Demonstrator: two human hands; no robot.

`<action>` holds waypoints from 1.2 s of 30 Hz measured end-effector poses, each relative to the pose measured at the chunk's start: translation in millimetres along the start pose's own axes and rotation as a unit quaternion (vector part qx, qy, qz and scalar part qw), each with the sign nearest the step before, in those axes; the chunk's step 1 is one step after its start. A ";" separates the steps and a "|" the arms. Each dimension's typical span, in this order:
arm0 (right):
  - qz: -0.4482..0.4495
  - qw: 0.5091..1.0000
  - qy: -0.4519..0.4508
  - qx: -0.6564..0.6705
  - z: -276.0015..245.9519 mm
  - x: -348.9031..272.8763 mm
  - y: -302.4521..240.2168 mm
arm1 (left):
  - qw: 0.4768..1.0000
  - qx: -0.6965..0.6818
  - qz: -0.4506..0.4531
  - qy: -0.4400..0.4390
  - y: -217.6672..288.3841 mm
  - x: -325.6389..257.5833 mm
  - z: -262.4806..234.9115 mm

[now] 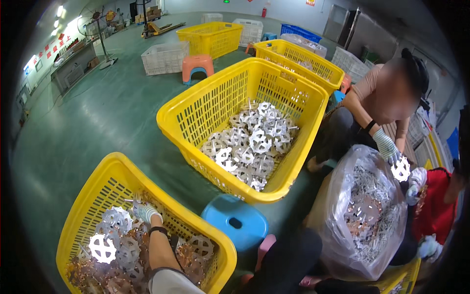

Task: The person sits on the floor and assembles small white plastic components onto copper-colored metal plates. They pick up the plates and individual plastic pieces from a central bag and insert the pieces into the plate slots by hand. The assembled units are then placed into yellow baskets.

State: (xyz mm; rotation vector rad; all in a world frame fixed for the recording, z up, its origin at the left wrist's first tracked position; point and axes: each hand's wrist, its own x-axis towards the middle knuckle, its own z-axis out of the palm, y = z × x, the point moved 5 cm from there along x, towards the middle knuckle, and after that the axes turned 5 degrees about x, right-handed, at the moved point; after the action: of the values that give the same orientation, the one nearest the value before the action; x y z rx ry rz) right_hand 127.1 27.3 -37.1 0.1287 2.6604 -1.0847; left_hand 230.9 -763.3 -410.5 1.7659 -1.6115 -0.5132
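My left hand, in a striped light glove with a dark band at the wrist, reaches into the yellow basket at the lower left. Its fingers close on a thin silver metal part near the basket's far wall; the part's full shape is hidden. Below and beside the hand lie toothed silver metal rings with cross-shaped openings. One bright white-looking ring lies on top. Coppery metal pieces fill the bottom of the basket around my forearm. My right hand does not show.
A larger yellow basket holds many silver rings. Beside my basket stands a blue stool. A clear plastic bag of metal bits stands at right, with a gloved co-worker and another in red behind it.
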 end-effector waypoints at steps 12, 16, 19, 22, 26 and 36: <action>-0.130 0.984 0.033 0.121 -62.0 -30.0 -39.2 | 0.985 -0.026 0.140 0.093 26.6 -19.6 -201.7; -0.240 0.940 0.046 0.238 -105.3 -71.6 -62.5 | 0.875 0.210 0.407 0.159 140.6 -123.1 -305.8; -0.337 0.928 -0.079 0.140 -81.6 -90.1 -78.5 | 0.793 -0.416 0.335 -0.291 239.4 -247.1 -360.7; -0.433 0.885 -0.041 0.166 -58.7 -105.8 -83.3 | 0.671 -0.463 0.169 -0.554 302.0 -398.2 -388.7; -0.303 0.880 0.011 0.367 -62.0 -101.1 -39.4 | 0.552 -0.346 0.338 -0.680 341.2 -530.5 -410.2; -0.248 0.917 0.151 0.274 -101.3 -92.9 55.9 | 0.451 -0.257 0.080 -0.851 319.1 -688.3 -310.9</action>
State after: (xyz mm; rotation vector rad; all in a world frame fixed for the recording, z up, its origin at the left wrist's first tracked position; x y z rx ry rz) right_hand 205.3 139.6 20.3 -0.3214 2.6245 -2.1154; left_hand 113.8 -23.5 -77.0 0.0043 -2.0485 -2.8499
